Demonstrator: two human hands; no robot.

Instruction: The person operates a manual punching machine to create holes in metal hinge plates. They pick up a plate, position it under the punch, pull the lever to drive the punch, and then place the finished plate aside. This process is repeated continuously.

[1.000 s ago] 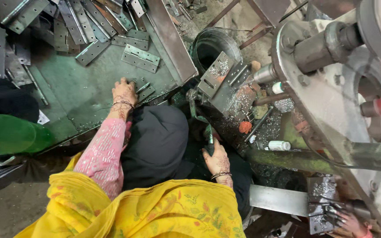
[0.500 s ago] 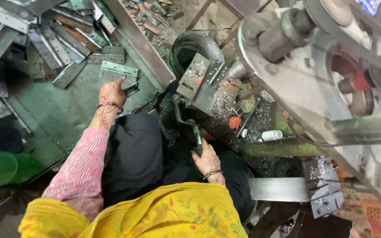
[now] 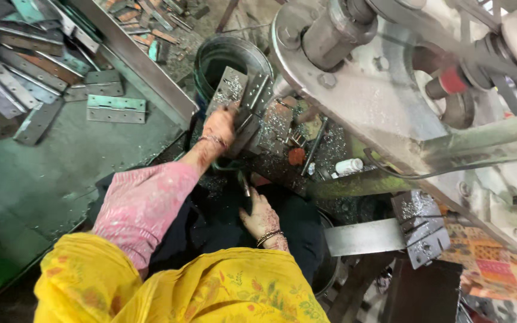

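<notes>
Two hands work close to a press machine (image 3: 384, 101), seen from above. The left hand (image 3: 219, 127) reaches forward, its fingers pressed against a hinge plate (image 3: 243, 133) seated in the fixture under the machine; whether they pinch it or only push on it cannot be told. The right hand (image 3: 259, 216) sits nearer the body, fingers curled around a dark lever handle (image 3: 245, 186) that rises toward the fixture. Two perforated grey plates (image 3: 239, 88) lean upright just behind the left hand, against the rim of a dark round bucket (image 3: 230, 58). Metal chips cover the press bed (image 3: 321, 152), where a small white cylinder (image 3: 348, 165) and a reddish lump (image 3: 296, 156) lie to the right of the hands. To the left, beyond a long steel angle bar (image 3: 136, 60), a green tabletop (image 3: 49, 173) carries a flat hinge (image 3: 116, 108) and a heap of similar strips (image 3: 25, 72) at its far edge. The machine's grey flywheel housing overhangs the bed and hides its far right part. A blocky metal die (image 3: 421, 226) and a flat steel bar (image 3: 363, 236) stand at lower right, well apart from both hands
</notes>
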